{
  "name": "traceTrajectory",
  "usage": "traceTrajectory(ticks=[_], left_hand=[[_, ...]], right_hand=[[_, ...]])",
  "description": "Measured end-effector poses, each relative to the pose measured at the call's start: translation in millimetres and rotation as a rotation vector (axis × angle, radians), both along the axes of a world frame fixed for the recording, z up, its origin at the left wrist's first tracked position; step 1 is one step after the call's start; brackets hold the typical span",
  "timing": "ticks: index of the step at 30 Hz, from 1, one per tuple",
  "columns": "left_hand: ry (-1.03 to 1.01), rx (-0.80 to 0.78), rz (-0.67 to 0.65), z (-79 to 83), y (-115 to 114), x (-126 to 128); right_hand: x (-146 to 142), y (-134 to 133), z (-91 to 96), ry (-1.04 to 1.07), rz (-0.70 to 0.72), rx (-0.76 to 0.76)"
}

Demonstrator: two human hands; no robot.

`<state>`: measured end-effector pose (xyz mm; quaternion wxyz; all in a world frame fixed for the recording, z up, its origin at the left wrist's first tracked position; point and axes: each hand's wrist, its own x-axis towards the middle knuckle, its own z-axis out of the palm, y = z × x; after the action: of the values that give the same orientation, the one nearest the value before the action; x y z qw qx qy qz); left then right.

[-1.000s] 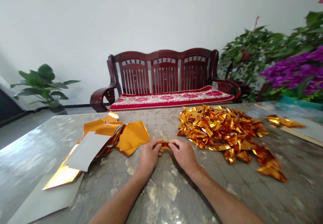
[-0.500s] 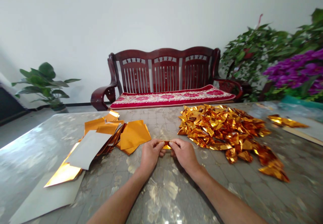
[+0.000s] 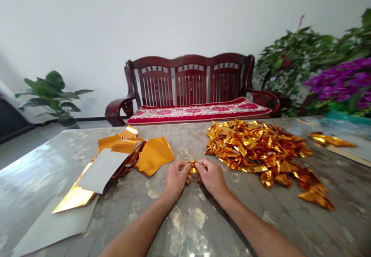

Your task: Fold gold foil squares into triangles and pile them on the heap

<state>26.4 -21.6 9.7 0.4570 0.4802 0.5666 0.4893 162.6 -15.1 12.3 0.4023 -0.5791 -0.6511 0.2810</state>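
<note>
Between my two hands, over the middle of the table, is a small folded piece of gold foil paper (image 3: 193, 167). My left hand (image 3: 176, 176) pinches its left end with thumb and fingers. The right end is gripped the same way by my right hand (image 3: 213, 176). Most of the folded piece is covered by my fingers. Left of my hands lies a loose stack of gold foil sheets (image 3: 155, 154), some turned with their pale backs up. To the right spreads a heap of folded gold foil pieces (image 3: 255, 145).
A pale sheet (image 3: 55, 224) lies at the left of the patterned table (image 3: 185, 226). Clear plastic and a board (image 3: 349, 154) are at the right edge. Behind stands a dark wooden bench (image 3: 189, 83) with a red cushion, with plants on both sides.
My thumbs have pressed inward on the foil piece, which now looks more pinched in the middle, with its ends showing above my fingers. The stack and heap are unchanged.
</note>
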Motion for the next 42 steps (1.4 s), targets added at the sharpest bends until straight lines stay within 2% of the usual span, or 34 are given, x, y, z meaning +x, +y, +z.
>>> traceTrajectory(ticks=[6, 14, 19, 28, 35, 42], left_hand=[[0.015, 0.006, 0.009, -8.6, -0.5, 1.6], [0.075, 0.050, 0.022, -2.2, -7.2, 3.7], [0.112, 0.059, 0.005, -4.0, -8.6, 3.0], [0.371, 0.164, -0.003, -6.9, -15.0, 3.6], [0.528, 0.249, 0.012, -1.1, -23.9, 1.7], [0.557, 0.322, 0.022, 1.5, -28.5, 1.6]], right_hand=[[-2.7, -2.6, 0.0, -0.090, -0.018, 0.043], [-5.9, -7.4, 3.2, -0.154, -0.004, 0.058], [-5.6, -8.9, 5.2, -0.216, 0.011, 0.077], [-6.1, -14.7, 9.6, -0.430, 0.017, 0.122], [-11.3, -21.5, 13.6, -0.585, 0.022, 0.157], [-15.1, -24.6, 13.8, -0.604, 0.060, 0.183]])
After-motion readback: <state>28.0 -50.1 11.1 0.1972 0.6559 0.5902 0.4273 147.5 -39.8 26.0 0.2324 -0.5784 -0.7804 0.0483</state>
